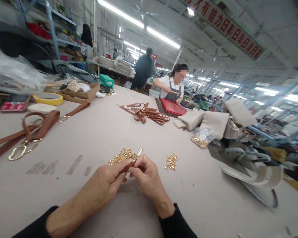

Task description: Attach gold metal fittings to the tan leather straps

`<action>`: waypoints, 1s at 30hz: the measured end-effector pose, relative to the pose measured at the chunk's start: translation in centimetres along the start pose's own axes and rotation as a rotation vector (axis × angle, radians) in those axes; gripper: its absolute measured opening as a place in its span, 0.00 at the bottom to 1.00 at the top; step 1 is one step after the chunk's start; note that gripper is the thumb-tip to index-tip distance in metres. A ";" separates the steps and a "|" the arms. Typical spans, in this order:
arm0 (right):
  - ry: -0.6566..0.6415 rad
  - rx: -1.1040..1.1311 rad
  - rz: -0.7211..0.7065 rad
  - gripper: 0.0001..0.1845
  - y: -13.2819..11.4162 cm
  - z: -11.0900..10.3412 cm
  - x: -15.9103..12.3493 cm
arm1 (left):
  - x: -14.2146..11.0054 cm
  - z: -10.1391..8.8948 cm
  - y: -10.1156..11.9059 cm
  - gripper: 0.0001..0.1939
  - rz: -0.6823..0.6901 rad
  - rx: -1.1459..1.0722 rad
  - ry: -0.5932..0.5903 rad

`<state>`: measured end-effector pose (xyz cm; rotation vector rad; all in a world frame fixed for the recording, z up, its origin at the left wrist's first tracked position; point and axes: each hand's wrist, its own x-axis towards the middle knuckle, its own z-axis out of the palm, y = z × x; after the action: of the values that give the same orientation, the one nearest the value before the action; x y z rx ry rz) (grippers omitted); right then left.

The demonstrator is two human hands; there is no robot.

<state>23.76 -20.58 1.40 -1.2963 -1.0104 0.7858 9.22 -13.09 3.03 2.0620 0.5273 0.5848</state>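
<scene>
Your brown strap (125, 168) lies between your two hands, pinched by the thumb and fingers of your left hand (109, 180), with a gold-coloured metal piece (140, 152) sticking up just past your right fingertips. Your right hand (147, 175) closes its thumb and forefinger at the strap's far end; whether it grips the strap, the metal or both, you cannot tell. Both your forearms reach in from the bottom edge, dark sleeves at the wrists, the hands nearly meeting above the pale table (201, 198). A larger heap of gold fittings (123, 155) sits just beyond your hands, a smaller pile (171, 162) to the right. Farther back lie bundled brown straps (146, 114), and a person (175, 84) leans over a red item (172, 107) under tube lights.
</scene>
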 end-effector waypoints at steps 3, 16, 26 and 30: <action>0.039 -0.105 -0.055 0.10 -0.3 -0.1 0.0 | 0.0 0.4 -0.3 0.17 -0.071 -0.108 0.000; 0.325 -1.313 0.120 0.13 -0.3 -10.6 -0.8 | 1.0 -1.6 0.0 0.25 -0.267 -0.449 0.141; 0.248 -1.372 0.124 0.12 0.3 -10.9 -0.8 | 1.1 -1.6 1.2 0.10 -0.364 -0.756 0.116; 0.229 -1.363 0.070 0.11 0.9 -11.6 -1.1 | 1.2 -1.4 1.1 0.09 -0.347 -0.708 0.145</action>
<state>34.06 -26.01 0.51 -2.4883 -1.3434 -0.1509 9.44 -12.04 4.86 1.2345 0.6342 0.6040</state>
